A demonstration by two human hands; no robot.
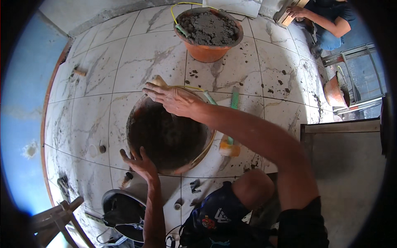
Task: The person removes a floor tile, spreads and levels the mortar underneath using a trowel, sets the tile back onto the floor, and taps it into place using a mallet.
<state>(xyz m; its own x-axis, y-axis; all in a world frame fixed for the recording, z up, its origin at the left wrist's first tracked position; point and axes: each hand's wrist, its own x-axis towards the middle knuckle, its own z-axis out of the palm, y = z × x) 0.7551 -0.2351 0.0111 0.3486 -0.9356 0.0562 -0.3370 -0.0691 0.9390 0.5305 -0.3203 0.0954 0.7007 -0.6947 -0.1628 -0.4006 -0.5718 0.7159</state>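
A round orange bucket [205, 153] stands in front of me, its dark inside smeared with grey mortar. My right hand [175, 100] reaches across to its far left rim, fingers bent together against a small tan block [158, 81]. The block's kind is unclear, and part of it is hidden behind the fingers. At the near left rim, my left hand [142, 164] has its fingers spread and holds nothing. A yellow handle with a green grip [209, 97] lies along the bucket's far right side.
Another orange bucket [206, 53], heaped with grey mortar, stands beyond. A green-handled mallet [229, 147] lies at right on the marbled tiles [144, 51]. Lower left is a black bucket [120, 198] with tools. A person [331, 25] crouches far right, near another orange bucket [334, 93].
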